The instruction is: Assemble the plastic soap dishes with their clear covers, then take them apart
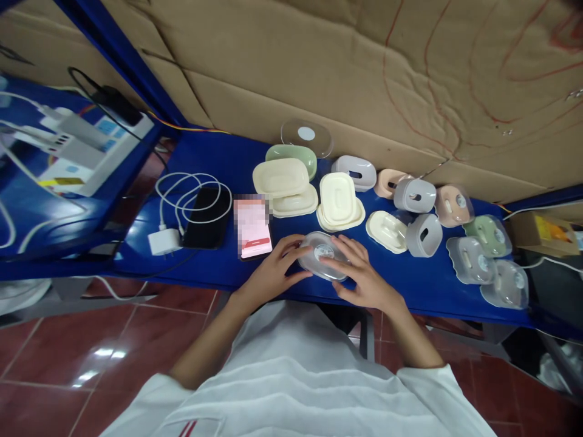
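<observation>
"Along the front edge of the table (423,285), in the head view, what's being held?"

"A clear lid (324,249), near the middle of that edge, between the left hand (273,267) and right hand (367,276)."

"How's the grip?"

"Fingers part-curled, each hand taking one side, with a right finger across the top. I can't tell whether the lid touches the table."

"Which step, then?"

"Two-handed handling of the lid, I'd judge. The next move would call for even support at both sides, clear of the cream dish (337,197) behind and the phone (257,246) beside the left hand."
</observation>
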